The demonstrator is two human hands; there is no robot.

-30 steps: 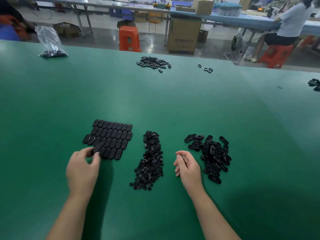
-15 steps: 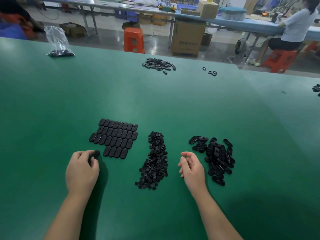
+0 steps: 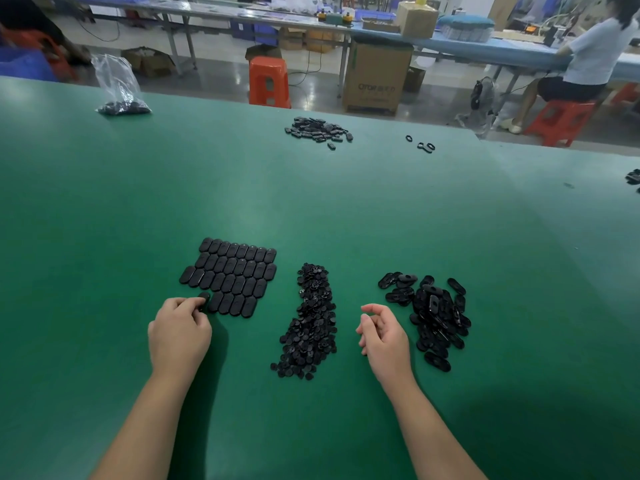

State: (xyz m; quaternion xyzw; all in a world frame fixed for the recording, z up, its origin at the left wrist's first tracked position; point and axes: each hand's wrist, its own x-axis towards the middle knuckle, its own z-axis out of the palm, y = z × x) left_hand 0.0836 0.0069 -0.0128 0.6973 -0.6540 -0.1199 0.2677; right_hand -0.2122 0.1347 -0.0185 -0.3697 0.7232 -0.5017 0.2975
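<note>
Black and oval, a small plastic piece (image 3: 204, 300) is pinched at the fingertips of the left hand (image 3: 180, 336), at about one o'clock from the knuckles. Whether it touches the green table (image 3: 311, 202) cannot be told. It lies just beside the bottom row of the laid-out block of ovals (image 3: 232, 275), at the block's seven o'clock corner. The right hand (image 3: 384, 341) rests loosely curled with nothing in it, between the heap of small bits (image 3: 311, 323) at its nine o'clock and the pile of oval rings (image 3: 433, 317) at its three o'clock.
</note>
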